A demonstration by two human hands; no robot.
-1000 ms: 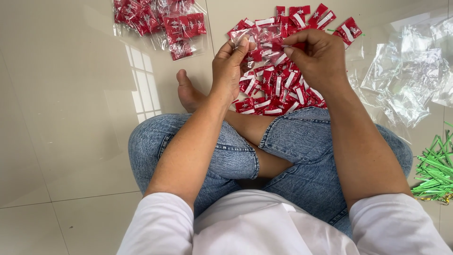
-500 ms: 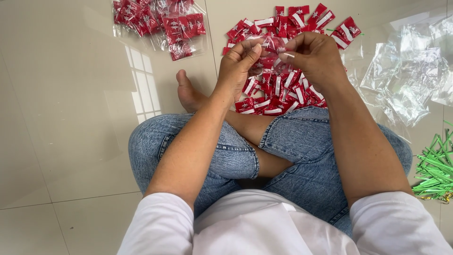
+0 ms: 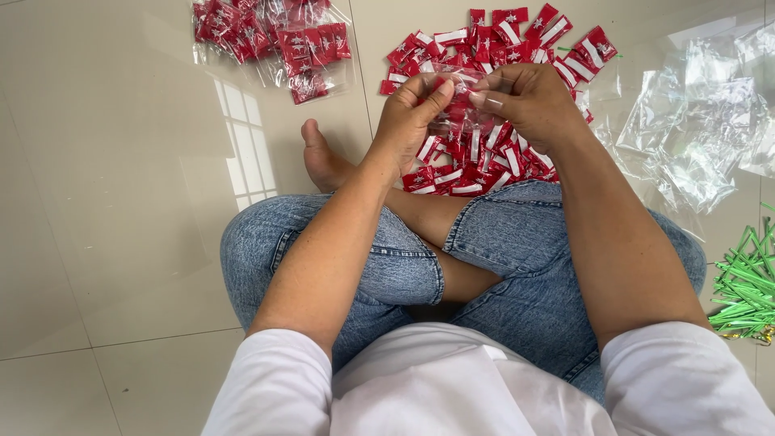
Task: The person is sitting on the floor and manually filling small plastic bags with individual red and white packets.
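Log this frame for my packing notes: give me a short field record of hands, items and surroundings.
left hand: pinching a small clear bag with red candies
right hand: pinching the same small clear bag
loose candy pile: red-and-white wrapped pieces on the floor, beyond the hands
filled bags: clear, packed with red candies, far left
empty clear bags: heap at right
green twist ties: bundle at right edge
posture: cross-legged on tiled floor
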